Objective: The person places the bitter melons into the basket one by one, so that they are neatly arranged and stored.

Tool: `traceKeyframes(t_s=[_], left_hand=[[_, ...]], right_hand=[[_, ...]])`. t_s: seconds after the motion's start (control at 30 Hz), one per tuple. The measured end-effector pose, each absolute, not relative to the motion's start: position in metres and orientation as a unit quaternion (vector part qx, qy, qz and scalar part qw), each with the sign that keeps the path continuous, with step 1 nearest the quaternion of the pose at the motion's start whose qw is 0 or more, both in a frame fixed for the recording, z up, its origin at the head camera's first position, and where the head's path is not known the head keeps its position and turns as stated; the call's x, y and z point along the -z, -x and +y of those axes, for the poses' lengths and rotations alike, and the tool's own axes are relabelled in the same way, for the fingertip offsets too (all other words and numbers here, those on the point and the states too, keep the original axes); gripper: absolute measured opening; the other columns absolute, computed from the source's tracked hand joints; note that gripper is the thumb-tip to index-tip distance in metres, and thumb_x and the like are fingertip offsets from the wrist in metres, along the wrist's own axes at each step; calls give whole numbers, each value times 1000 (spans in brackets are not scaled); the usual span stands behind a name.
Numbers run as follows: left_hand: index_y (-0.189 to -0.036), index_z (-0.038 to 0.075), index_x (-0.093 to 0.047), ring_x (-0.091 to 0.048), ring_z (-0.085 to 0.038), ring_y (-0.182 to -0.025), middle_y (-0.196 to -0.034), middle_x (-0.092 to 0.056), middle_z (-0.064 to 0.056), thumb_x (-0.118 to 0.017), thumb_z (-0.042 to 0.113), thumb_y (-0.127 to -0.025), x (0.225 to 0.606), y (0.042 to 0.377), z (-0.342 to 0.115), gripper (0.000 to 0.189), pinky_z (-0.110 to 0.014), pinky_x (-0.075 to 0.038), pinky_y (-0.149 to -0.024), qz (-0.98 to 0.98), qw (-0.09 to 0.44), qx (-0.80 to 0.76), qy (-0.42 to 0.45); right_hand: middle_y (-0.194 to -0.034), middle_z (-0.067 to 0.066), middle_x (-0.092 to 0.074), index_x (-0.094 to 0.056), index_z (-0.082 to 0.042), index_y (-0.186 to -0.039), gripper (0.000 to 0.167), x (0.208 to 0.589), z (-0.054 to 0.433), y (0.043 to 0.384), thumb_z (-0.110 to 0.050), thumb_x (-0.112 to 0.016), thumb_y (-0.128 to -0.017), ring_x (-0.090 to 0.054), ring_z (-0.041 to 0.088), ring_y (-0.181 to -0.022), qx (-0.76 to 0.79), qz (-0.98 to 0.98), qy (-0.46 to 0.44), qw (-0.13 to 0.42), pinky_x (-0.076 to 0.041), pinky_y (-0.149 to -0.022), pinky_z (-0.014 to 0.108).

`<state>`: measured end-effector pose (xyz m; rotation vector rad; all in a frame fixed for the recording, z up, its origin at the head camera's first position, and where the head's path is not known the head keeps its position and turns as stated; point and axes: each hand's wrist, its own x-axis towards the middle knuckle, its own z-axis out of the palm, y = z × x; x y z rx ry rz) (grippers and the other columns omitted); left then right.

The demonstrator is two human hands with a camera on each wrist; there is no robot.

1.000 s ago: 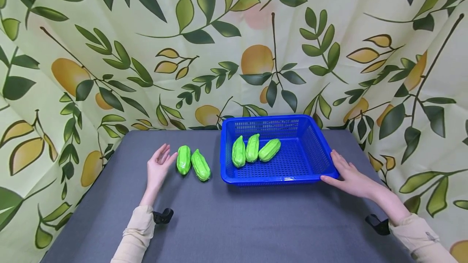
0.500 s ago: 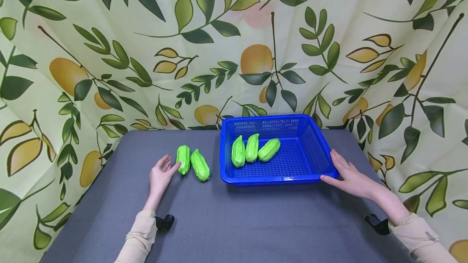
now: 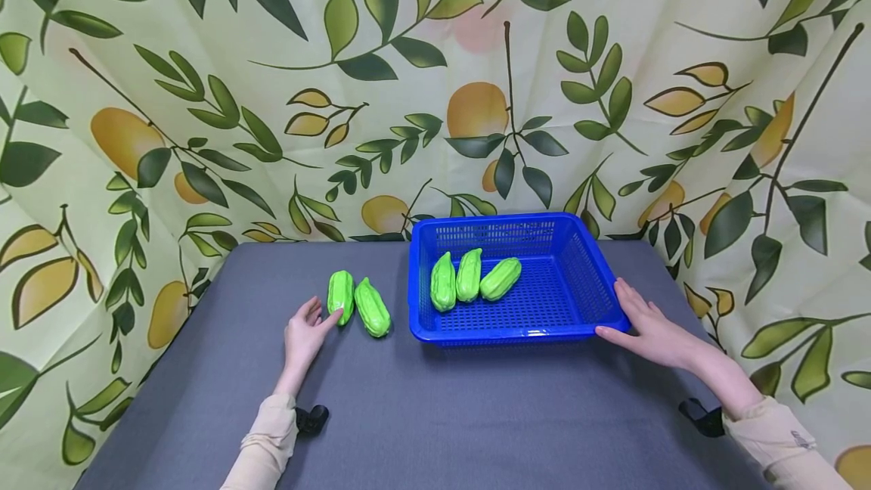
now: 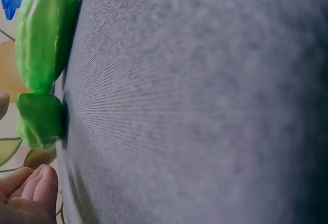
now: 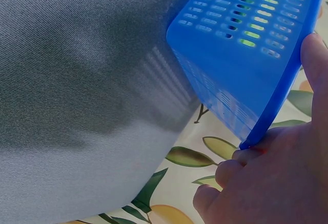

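Two light-green, ridged gourds lie side by side on the grey table, a left one (image 3: 341,295) and a right one (image 3: 373,308). My left hand (image 3: 305,334) is at the near left of the left gourd, thumb toward its lower end and fingers loosely bent. In the left wrist view a gourd's end (image 4: 40,119) shows between thumb and fingers (image 4: 43,185), with a gap to the fingers. My right hand (image 3: 656,335) rests on the near right corner of a blue plastic basket (image 3: 510,334), thumb on the rim, fingers extended along its outer side.
Inside the basket's left half lie three more green gourds (image 3: 469,276). Grey cloth covers the table (image 3: 442,414). A leaf-and-fruit patterned curtain (image 3: 408,97) hangs behind and along both sides of it.
My left hand has moved slightly right and nearer to me, its thumb coming to the left gourd's lower end. The right hand, basket and gourds have stayed put.
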<state>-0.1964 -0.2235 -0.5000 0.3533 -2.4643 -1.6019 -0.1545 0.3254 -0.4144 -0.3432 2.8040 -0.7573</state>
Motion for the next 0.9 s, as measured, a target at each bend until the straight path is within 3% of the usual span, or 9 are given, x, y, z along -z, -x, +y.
traceKeyframes(t_s=[0.57, 0.9], left_hand=[[-140, -10, -36, -46, -39, -129, -139, -44, -31, -71, 20, -85, 503, 205, -214, 72, -43, -43, -105, -848, 90, 508, -121], [-133, -9, -47, -58, -36, -116, -126, -56, -30, -73, 22, -82, 506, 211, -209, 65, -47, -51, -93, -872, 112, 463, -110]], right_hand=[[-154, 32, 3, 2, 6, -149, 98, 413, 324, 154, -49, -56, -91, 1, 52, -141, 260, 952, 116, 110, -1, -107, 74], [-154, 33, 4, 2, 7, -149, 98, 411, 324, 154, -48, -56, -91, 1, 53, -140, 261, 952, 116, 110, -1, -106, 74]])
